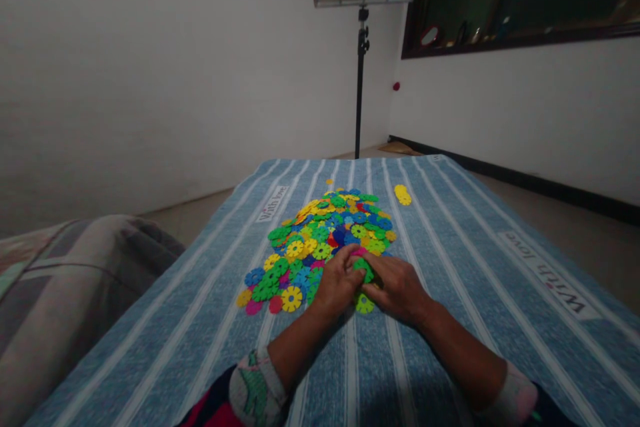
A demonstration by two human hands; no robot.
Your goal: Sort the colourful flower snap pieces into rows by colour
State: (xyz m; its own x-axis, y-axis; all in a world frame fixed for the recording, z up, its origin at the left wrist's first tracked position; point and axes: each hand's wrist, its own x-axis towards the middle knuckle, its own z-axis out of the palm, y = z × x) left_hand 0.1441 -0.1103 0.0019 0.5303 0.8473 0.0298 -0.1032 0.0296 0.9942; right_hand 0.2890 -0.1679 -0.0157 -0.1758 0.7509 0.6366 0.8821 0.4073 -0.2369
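My left hand (336,284) and my right hand (399,288) meet at the near edge of a heap of flat plastic flower discs (320,230). Between their fingertips is a green notched disc (367,271), pinched from both sides. A bit of pink disc (359,252) shows just above it, at the fingers; whether the two are joined I cannot tell. Below the hands a lime-green disc (365,304) lies on the cloth. Left of my left hand are a yellow disc (291,298) and a red disc (276,305). The fingers partly cover the held disc.
Blue striped cloth (440,360) covers the table. A yellow cluster of discs (403,194) lies apart, right of the heap. Past the far edge stands a lamp on a black pole (359,94). A fabric-covered shape (95,294) is at the left.
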